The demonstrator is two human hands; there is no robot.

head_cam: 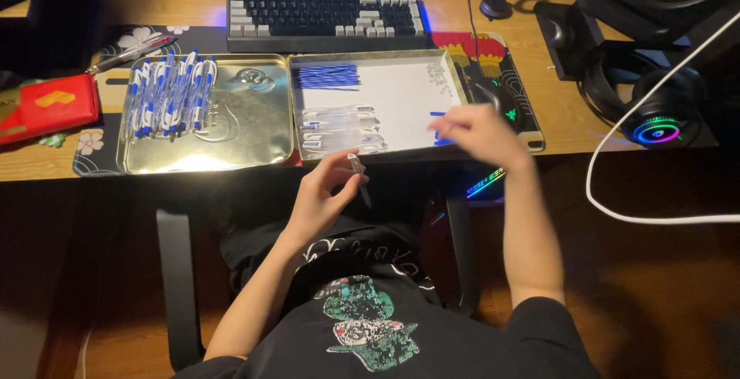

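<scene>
My left hand [322, 194] holds a clear pen barrel [359, 178] upright-tilted just below the desk edge. My right hand [476, 134] is blurred over the right end of the white-lined metal tray [401, 59], fingers reaching at small blue parts [438, 126]; whether it grips one I cannot tell. In that tray lie a bunch of blue refills [327, 76], clear barrels [339, 128] and a heap of tiny springs [439, 77]. The bare metal tray [247, 136] to the left holds several assembled blue-and-white pens [166, 94].
A keyboard [324, 13] sits behind the trays. A black mouse [505, 104] lies on a mat right of the tray. A red pouch [46, 105] is at far left, a lit headset [655, 113] and white cable [617, 209] at right.
</scene>
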